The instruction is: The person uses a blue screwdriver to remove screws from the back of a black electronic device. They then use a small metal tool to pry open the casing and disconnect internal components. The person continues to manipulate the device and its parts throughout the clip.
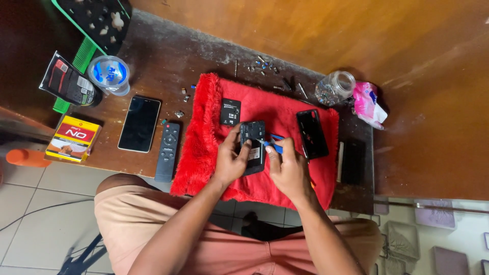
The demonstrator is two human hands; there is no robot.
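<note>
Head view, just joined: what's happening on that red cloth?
A person steadies an opened black phone body with the left hand on a fuzzy red cloth. The right hand works a blue-handled screwdriver on it. A black back cover lies to the right, a flat black battery above, and small screws lie loose on the wooden table.

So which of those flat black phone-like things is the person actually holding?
The opened phone on the red cloth, gripped by the left hand. The intact phone and the black back cover lie untouched.

A home repair corner: worn wooden table (pixel 153 66) against the wall, loose small screws (pixel 262 65) at twelve o'clock, tiled floor (pixel 30 203) below.
</note>
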